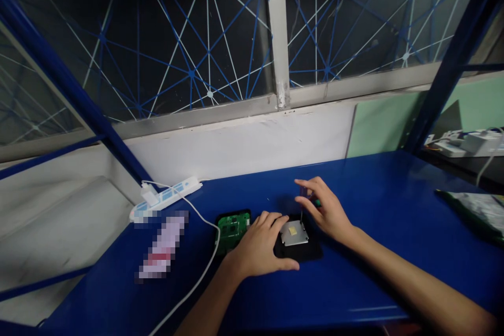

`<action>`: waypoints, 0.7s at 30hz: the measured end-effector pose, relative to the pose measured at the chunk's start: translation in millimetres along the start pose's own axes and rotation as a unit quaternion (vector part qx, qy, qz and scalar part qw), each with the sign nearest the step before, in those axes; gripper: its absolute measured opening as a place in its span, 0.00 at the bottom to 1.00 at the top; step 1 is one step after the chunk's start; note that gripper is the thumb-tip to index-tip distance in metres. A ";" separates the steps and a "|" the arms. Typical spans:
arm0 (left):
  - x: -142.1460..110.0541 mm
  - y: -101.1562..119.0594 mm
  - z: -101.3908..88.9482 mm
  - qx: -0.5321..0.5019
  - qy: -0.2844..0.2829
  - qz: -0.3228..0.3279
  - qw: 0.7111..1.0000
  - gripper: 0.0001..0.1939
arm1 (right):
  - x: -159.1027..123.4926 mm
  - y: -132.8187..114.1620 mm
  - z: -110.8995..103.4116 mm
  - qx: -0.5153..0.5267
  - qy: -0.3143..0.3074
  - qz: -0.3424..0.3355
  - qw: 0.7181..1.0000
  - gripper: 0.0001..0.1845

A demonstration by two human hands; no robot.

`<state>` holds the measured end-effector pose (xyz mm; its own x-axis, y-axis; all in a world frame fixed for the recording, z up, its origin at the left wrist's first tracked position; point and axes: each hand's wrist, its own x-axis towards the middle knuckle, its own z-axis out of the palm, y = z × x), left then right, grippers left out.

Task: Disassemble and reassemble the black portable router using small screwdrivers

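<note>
My right hand (325,210) pinches a small upright screwdriver (302,212) between thumb and fingers. Its thin shaft comes down at the upper right corner of a silver metal plate (297,238), which has a small pale yellowish square pad on it. The plate lies on a black plastic cover (313,252). Over the cover's left side rests my left hand (258,247), its fingers at the top edge and its thumb at the bottom, gripping the cover. Left of that hand lies a green circuit board (232,228) in a black housing, partly hidden by the hand.
A white power strip (167,199) lies at the back left, its white cable (207,268) running forward across the blue table (378,278). A blurred-out pinkish item (163,247) lies beside it. At the right edge is a silvery bag (474,212). Blue frame posts (433,68) flank the table.
</note>
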<state>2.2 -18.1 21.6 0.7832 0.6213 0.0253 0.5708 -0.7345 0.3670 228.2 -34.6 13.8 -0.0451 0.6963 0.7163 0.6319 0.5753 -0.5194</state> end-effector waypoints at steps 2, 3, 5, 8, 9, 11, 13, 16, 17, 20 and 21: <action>0.0 -0.1 0.4 -0.001 0.001 0.002 1.000 0.50 | -0.6 0.5 0.0 0.020 -0.005 0.015 1.000 0.20; 0.2 -0.2 0.6 -0.001 0.002 0.003 1.000 0.50 | -1.0 0.9 -0.1 0.035 -0.009 0.027 0.999 0.21; 0.6 -0.4 1.2 0.000 0.002 0.004 1.000 0.50 | -1.8 2.1 -0.4 0.065 -0.017 0.049 0.997 0.21; 1.0 -0.9 2.1 0.001 0.005 0.002 1.000 0.50 | -1.9 3.6 -0.7 0.081 -0.022 0.063 0.995 0.20; 1.0 -1.0 2.3 0.001 0.006 0.001 1.000 0.50 | -1.5 3.7 -0.8 0.073 -0.020 0.061 0.995 0.20; 0.7 -1.1 2.4 0.002 0.006 0.001 1.000 0.50 | -0.4 3.5 -0.8 0.044 -0.014 0.052 0.998 0.20; 0.4 -0.8 2.0 0.002 0.004 0.001 1.000 0.50 | 0.9 2.7 -0.8 0.011 -0.006 0.038 0.999 0.19; 0.4 -0.3 1.3 0.003 0.004 -0.001 1.000 0.50 | 2.0 1.5 -0.8 -0.009 0.007 0.024 1.000 0.17; 0.4 -0.4 1.2 0.002 0.004 -0.001 1.000 0.50 | 2.1 1.3 -0.8 -0.008 0.010 0.024 1.000 0.16; 0.7 -0.9 1.4 0.001 0.007 0.004 1.000 0.50 | 1.5 1.7 -0.7 0.020 0.009 0.038 0.999 0.16; 0.7 -1.0 1.5 0.000 0.007 0.006 1.000 0.50 | 1.1 2.3 -0.6 0.036 0.007 0.046 0.998 0.17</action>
<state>2.5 -17.2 19.9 0.7870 0.6155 0.0426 0.5608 -0.7424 0.3666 230.1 -32.8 13.6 0.0219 0.7413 0.6708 0.5758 0.5392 -0.6146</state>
